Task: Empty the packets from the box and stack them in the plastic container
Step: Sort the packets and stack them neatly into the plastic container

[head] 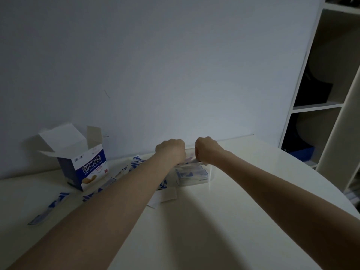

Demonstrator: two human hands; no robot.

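Packets (191, 173) stacked in plastic container (208, 177) under both curled hands; right grip (207, 151) pinches one.

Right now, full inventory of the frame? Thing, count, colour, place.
box: one, blue and white, flaps open, upright on the table's left.
loose packets: several, exact count unclear, blue and white, scattered on the table between box and container, some under the left forearm.
plastic container: one, clear, centre of the table, holding a stack of packets.
table: one, white, rounded right edge.
wall: white, behind the table.
shelving unit: one, white, far right, dark items inside.
hands: left hand and right hand, both over the container's far side, fingers curled round packets.
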